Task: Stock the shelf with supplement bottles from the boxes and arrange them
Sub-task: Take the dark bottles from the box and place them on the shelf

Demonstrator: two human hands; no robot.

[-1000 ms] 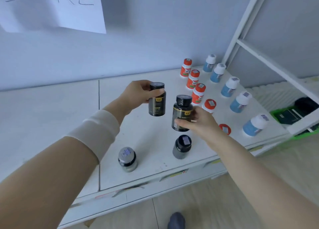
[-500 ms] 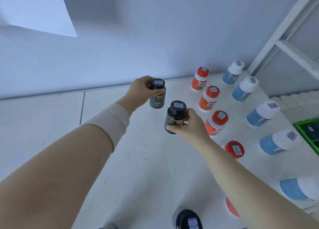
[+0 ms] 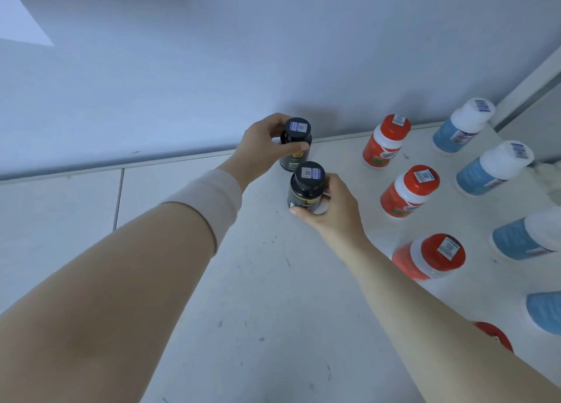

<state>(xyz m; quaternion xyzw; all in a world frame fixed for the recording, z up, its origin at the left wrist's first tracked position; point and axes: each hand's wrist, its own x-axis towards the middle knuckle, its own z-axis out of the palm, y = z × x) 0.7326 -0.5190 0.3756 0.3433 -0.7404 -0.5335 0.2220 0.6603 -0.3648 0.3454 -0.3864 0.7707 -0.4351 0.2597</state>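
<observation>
- White shelf [image 3: 273, 296], scuffed.
- Left hand [image 3: 261, 150] grip clamped on rear black bottle [image 3: 299, 129]; right hand [image 3: 334, 214] grip on front black bottle [image 3: 306, 187].
- Cap stickers coded; label text illegible.

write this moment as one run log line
left hand: grips rear black bottle | right hand: grips front black bottle | red bottles, blue bottles: upright in rows on shelf

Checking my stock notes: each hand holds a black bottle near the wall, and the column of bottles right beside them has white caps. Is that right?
Not quite: the head view shows the column beside the hands is red-capped bottles; the white-capped bottles stand farther right. The rest holds: the left hand holds the far black bottle and the right hand the near black bottle, near the wall.
</observation>
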